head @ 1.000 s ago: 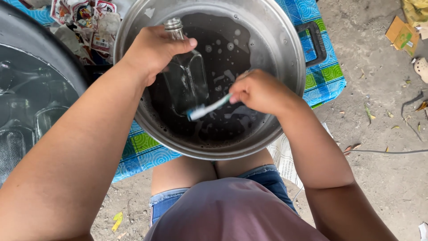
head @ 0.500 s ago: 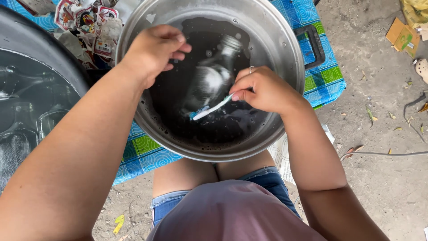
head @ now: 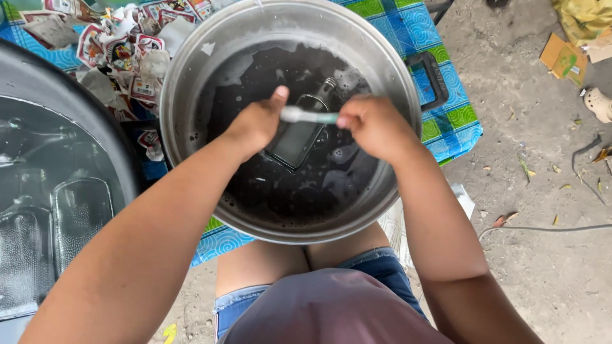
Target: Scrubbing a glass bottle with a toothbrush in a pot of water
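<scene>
A clear glass bottle (head: 299, 137) lies tilted in the dark soapy water of a large metal pot (head: 191, 83), its neck pointing to the upper right. My left hand (head: 255, 121) grips the bottle's body over the water. My right hand (head: 376, 124) holds a white and teal toothbrush (head: 309, 116), its head pointing left and touching my left thumb above the bottle.
A dark basin (head: 64, 191) of water with several clear bottles stands at the left. Peeled paper labels (head: 121, 48) are heaped at the back left on a blue and green patterned cloth (head: 446, 121). Bare ground with litter lies to the right.
The bottle has turned and dropped flat into the water, neck now to the upper right. My hands have come together and the toothbrush has swung to level.
</scene>
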